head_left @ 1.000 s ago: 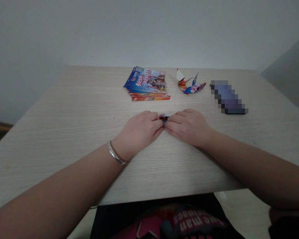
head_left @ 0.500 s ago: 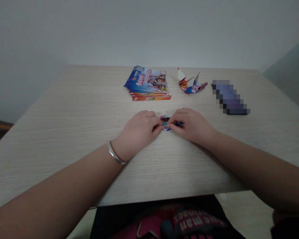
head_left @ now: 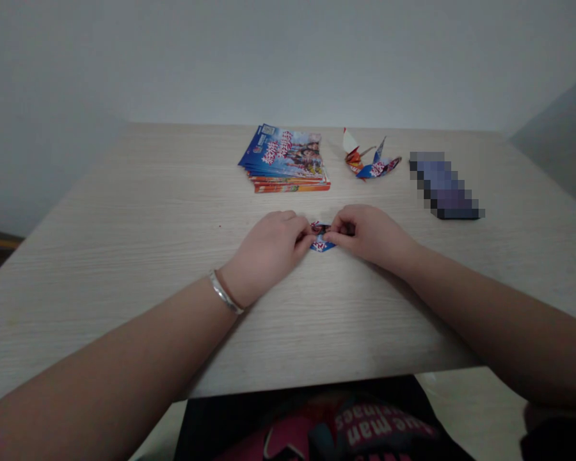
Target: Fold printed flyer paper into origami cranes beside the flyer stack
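Observation:
A small folded piece of printed paper [head_left: 322, 245], blue with red and white lettering, lies on the table between my two hands. My left hand [head_left: 278, 242], with a silver bangle at its wrist, pinches the paper's left end between thumb and fingers. From the other side my right hand [head_left: 365, 229] has its thumb and bent fingertips closed on the right part. The fingers cover both ends of the paper, so its full shape is hidden.
Beyond my hands is a fanned stack of printed leaflets [head_left: 288, 157]. Folded paper cranes [head_left: 374, 168] in orange and blue stand right of it. A phone [head_left: 445, 186], blurred by blocks, lies farther right. The pale wooden table [head_left: 139, 256] meets a wall at the back.
My right hand has shifted slightly right and its fingers have curled more, so more of the paper's middle shows. The left hand keeps its hold almost unmoved.

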The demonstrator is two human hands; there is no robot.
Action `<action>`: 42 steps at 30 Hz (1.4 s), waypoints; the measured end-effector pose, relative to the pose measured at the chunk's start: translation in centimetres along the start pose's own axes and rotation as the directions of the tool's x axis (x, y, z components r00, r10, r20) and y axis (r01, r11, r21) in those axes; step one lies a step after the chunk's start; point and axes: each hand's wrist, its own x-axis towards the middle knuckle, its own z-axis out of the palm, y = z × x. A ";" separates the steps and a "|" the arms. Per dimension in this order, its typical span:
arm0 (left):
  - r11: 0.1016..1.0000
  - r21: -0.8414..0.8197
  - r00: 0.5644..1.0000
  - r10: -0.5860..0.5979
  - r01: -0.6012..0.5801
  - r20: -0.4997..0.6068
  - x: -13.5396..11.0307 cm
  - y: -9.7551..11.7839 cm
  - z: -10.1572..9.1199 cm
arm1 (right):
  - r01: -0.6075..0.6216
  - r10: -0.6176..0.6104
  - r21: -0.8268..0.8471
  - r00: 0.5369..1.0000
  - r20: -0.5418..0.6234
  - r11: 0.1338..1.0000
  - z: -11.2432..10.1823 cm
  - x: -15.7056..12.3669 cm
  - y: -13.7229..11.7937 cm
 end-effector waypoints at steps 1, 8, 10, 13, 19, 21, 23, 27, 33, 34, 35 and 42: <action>1.000 -0.015 1.000 -0.019 0.019 0.000 0.0 0.0 0.0 | -0.001 0.001 0.002 1.000 0.005 1.000 0.0 0.0 0.0; 0.994 -0.094 0.998 -0.061 0.061 0.008 0.0 0.0 -0.1 | -0.052 0.049 0.089 0.998 0.038 0.995 -0.3 0.1 -0.5; 0.994 -0.097 0.998 -0.056 0.057 0.011 0.0 0.0 -0.1 | -0.058 0.054 0.102 0.998 0.042 0.993 -0.3 0.1 -0.5; 0.994 -0.077 0.997 -0.080 0.081 0.008 0.0 0.1 -0.2 | -0.075 0.070 0.103 0.996 0.048 0.992 -0.3 0.2 -0.4; 0.993 -0.063 0.995 -0.097 0.099 0.026 0.1 0.3 -0.4 | -0.098 0.093 0.100 0.994 0.054 0.990 -0.3 0.2 -0.6; 0.992 -0.068 0.994 -0.102 0.104 0.028 0.1 0.4 -0.5 | -0.102 0.097 0.097 0.994 0.053 0.990 -0.3 0.2 -0.7; 0.991 -0.069 0.993 -0.111 0.113 0.035 0.1 0.4 -0.6 | -0.103 0.099 0.098 0.994 0.049 0.990 -0.4 0.2 -0.7; 0.991 -0.067 0.992 -0.112 0.115 0.053 0.1 0.4 -0.6 | -0.080 0.078 0.062 0.996 0.044 0.995 -0.5 0.1 -0.5; 0.993 -0.093 0.997 -0.075 0.078 0.031 0.1 0.0 0.0 | 0.042 -0.045 -0.070 0.998 -0.044 0.997 -0.3 0.1 0.6; 0.993 -0.092 0.997 -0.067 0.070 0.031 0.1 -0.1 0.0 | 0.045 -0.048 -0.067 0.998 -0.046 0.997 -0.3 0.1 0.8; 0.994 -0.088 0.998 -0.061 0.064 0.032 0.1 -0.1 0.1 | 0.047 -0.050 -0.063 0.998 -0.045 0.997 -0.2 0.1 1.0; 0.999 -0.020 0.998 -0.036 0.037 0.049 0.0 -0.1 0.1 | 0.066 -0.067 -0.030 0.998 -0.019 0.997 -0.2 0.1 1.2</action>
